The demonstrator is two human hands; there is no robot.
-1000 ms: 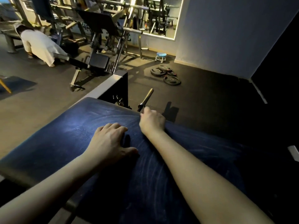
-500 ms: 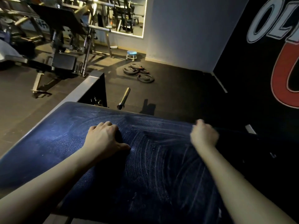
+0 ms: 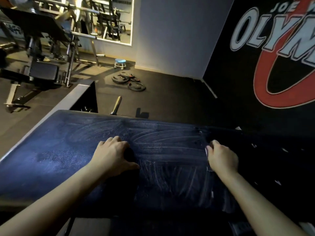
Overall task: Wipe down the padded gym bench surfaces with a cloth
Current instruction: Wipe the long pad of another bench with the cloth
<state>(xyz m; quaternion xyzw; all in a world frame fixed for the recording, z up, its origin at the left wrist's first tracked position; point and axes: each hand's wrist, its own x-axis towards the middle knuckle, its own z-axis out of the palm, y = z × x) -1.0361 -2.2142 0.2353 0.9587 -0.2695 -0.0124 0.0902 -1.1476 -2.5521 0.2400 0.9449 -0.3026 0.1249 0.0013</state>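
Right hand (image 3: 221,157) slid rightward; pad (image 3: 59,150) lies under both hands

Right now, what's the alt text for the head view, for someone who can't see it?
Two bare hands rest on a blue padded bench streaked with pale wipe marks: the left hand mid-pad, the right hand, fingers curled, at its dark right side. Any cloth is too dark to see. Weight plates lie beyond.
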